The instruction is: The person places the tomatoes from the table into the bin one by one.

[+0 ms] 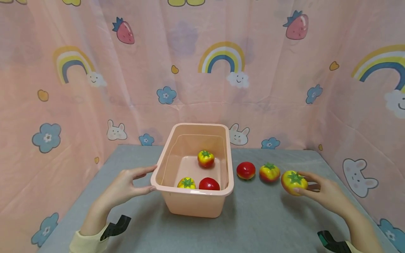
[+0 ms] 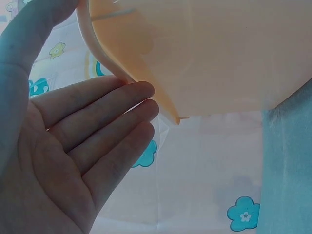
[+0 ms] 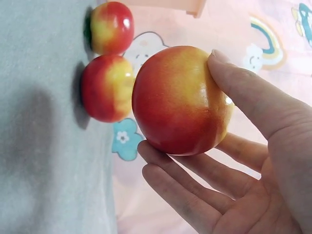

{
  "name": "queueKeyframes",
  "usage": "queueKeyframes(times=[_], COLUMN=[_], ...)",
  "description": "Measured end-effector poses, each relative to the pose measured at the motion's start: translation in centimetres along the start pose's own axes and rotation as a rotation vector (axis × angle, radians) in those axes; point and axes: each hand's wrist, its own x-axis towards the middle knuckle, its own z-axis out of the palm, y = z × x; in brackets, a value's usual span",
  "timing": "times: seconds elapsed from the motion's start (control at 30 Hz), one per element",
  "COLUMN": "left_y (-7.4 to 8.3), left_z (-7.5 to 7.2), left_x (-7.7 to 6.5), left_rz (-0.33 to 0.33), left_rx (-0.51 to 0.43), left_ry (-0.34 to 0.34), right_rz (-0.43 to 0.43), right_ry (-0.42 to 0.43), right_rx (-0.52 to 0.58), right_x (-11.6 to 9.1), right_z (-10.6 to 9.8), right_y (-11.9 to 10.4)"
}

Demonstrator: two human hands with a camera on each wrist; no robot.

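Three of the six fruits in sight lie inside the bin and three are outside it, so, if the bin is being filled, the work looks about half done. With the bin's middle as the clock's centre, the left hand is at 9 o'clock, fingers extended and, like its thumb, touching the rim. Inside, a near fruit sits at 7 o'clock, a far fruit at 1 and an inner red fruit at 5; the front wall hides the lower parts of the two nearer ones. Still outside at 3 o'clock are an outer red fruit just beside the bin, a middle fruit next along, and farthest out the held fruit, pinched by the right hand and seemingly lifted off the table. The table's left edge runs outside the left hand; the bin hides its own gap to the back edge. Bare surface spreads from 4 to 6 o'clock, while the right edge passes near the right hand. A move toward 9 o'clock would need height over both loose fruits and the rim, or a curve through 4 o'clock.
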Motion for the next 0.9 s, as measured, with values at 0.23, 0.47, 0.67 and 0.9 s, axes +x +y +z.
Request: queueKeyframes(times=[0.23, 0.47, 0.67, 0.9], left_y=[-0.1, -0.1, 0.0, -0.1], left_z=[0.0, 0.0, 0.0, 0.0], left_x=[-0.1, -0.1, -0.1, -0.1], left_rz=[-0.002, 0.002, -0.002, -0.005], left_rx=[0.001, 0.004, 0.004, -0.002], left_ry=[0.001, 0.002, 0.000, -0.004], right_rz=[-0.024, -0.048, -0.049, -0.074], right_ry=[0.006, 0.013, 0.013, 0.012], right_rx=[0.002, -0.001, -0.011, -0.011], right_x=[-0.2, -0.4, -0.5, -0.4], right_z=[-0.3, -0.8, -1.0, -1.3], right_y=[-1.0, -2.2, -3.0, -3.5])
